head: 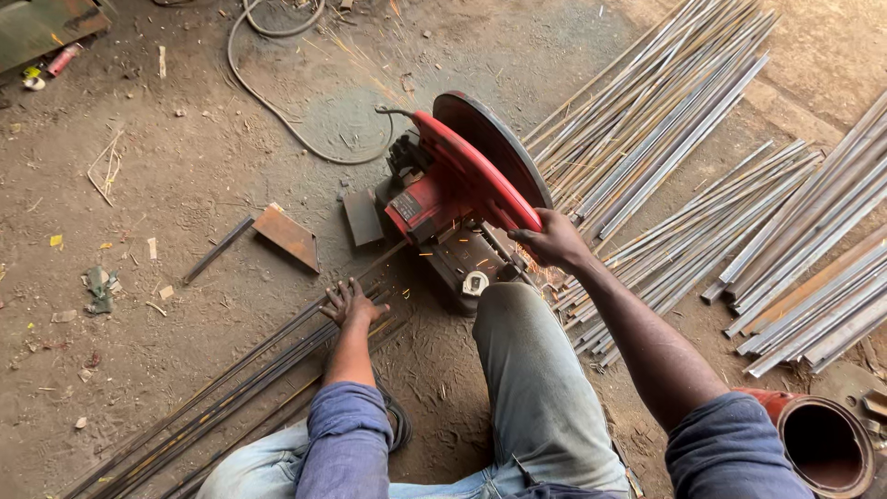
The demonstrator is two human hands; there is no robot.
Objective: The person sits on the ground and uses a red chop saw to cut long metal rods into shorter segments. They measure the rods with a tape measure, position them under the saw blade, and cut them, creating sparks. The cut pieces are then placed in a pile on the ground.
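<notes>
**Both hands on the saw and the rods**

My right hand [552, 238] is clenched around the handle of the red chop saw [453, 189], at the near end of its red blade guard. The saw sits on the dirt floor [185, 166] just beyond my bent knee [517, 323], its dark disc tilted up to the far side and its base low beneath my fist. A few orange sparks show just below my right hand, and faint streaks trail off on the far side of the saw.

My left hand [353, 302] lies flat, fingers spread, pressing down on a bundle of thin dark rods [231, 388]. It is not closed around anything. The rods run from the near left corner up toward the saw's base.

To the right of the saw lie fanned piles of long metal strips [665, 111], with more stacked at the far right edge. Left of the saw, a rusty flat plate [288, 237] and a short dark bar [217, 249] rest on the dirt. A cable [277, 106] loops across the floor beyond the saw. At the near right corner stands a red pipe end [822, 444], open toward me.
</notes>
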